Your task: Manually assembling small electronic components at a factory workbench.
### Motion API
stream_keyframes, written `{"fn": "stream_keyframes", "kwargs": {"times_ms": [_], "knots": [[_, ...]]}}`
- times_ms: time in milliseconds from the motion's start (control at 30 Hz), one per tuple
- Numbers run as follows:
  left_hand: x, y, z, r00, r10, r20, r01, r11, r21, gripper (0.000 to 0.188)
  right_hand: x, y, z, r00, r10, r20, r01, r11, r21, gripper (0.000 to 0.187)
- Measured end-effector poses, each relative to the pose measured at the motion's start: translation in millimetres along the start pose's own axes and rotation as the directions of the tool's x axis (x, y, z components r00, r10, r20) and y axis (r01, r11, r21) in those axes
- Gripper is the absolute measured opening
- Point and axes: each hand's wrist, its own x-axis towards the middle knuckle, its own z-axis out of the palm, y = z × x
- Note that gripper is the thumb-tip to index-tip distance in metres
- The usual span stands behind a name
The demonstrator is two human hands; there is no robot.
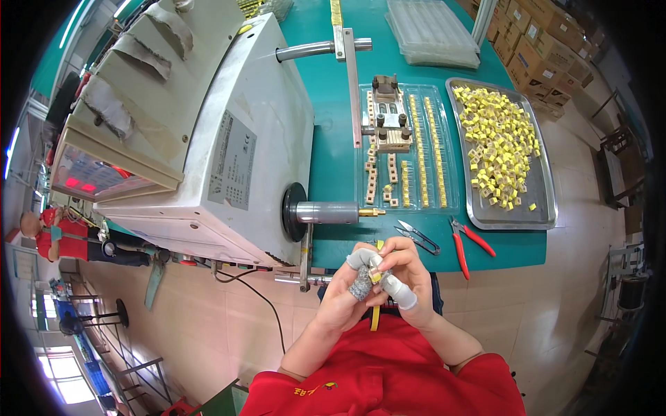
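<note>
Close in front of my red shirt, both hands meet around a small yellow-wrapped coil bobbin [375, 273]. My left hand [342, 295] grips it from the left, with white and grey covers on some fingertips. My right hand [411, 274] pinches it from the other side, a white cover on one finger. A strip of yellow tape [375, 319] hangs below the fingers, and a short bit of yellow shows above them. Just beyond my hands, the machine's grey spindle [329, 212] ends in a bare brass tip.
The winding machine [257, 139] fills the left side. Thread snips [419, 237] and red-handled cutters [472, 243] lie by the green table's near edge. Beyond stand a clear tray [452, 201] with rows of bobbins and a metal tray [513, 220] heaped with yellow coils.
</note>
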Motion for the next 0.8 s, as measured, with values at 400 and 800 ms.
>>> {"fn": "stream_keyframes", "kwargs": {"times_ms": [400, 800], "knots": [[0, 1, 3, 0.992, 0.086, -0.089, -0.063, 0.971, 0.229, 0.025, 4, -8, 8, 0.994, 0.110, -0.027, -0.103, 0.978, 0.181, 0.012], [-5, 5, 16, 0.988, -0.020, -0.155, 0.026, 0.999, 0.042, 0.040, 16, -14, -6, 0.903, -0.401, 0.156, 0.384, 0.587, -0.713, 0.038]]}}
